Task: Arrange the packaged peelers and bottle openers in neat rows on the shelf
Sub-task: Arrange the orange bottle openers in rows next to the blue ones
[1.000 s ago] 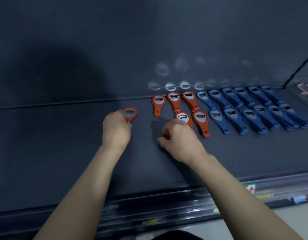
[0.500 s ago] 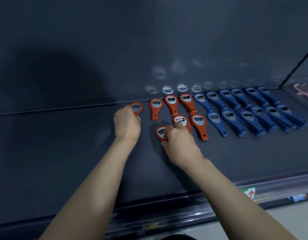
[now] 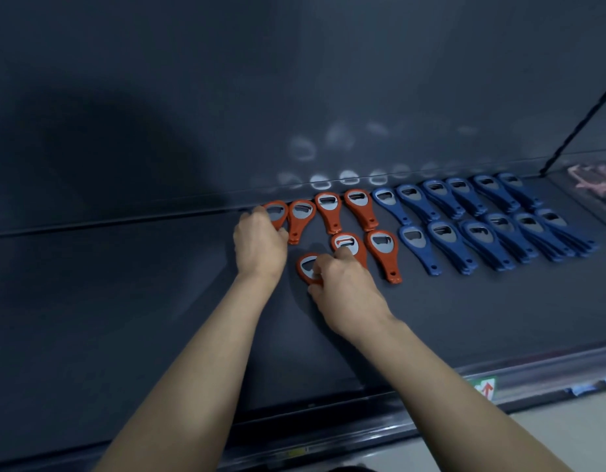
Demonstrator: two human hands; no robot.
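Orange bottle openers lie on the dark shelf (image 3: 124, 284) in two rows, with blue bottle openers (image 3: 482, 216) in two rows to their right. My left hand (image 3: 259, 243) grips an orange opener (image 3: 277, 212) at the left end of the back row, beside the orange neighbour (image 3: 300, 216). My right hand (image 3: 346, 284) holds another orange opener (image 3: 306, 264) at the left end of the front row; its handle is hidden under my fingers. My right index finger touches the opener just to its right (image 3: 349, 245).
The shelf's back wall (image 3: 295, 80) rises right behind the back row. A slanted divider (image 3: 580, 120) bounds the shelf at right, with pink items (image 3: 594, 175) beyond it. The front rail (image 3: 482, 386) carries price labels. Bare shelf stretches to the left.
My left hand carried its orange opener back and right to the end of the back row. My right hand brought an orange opener into view at the left end of the front row.
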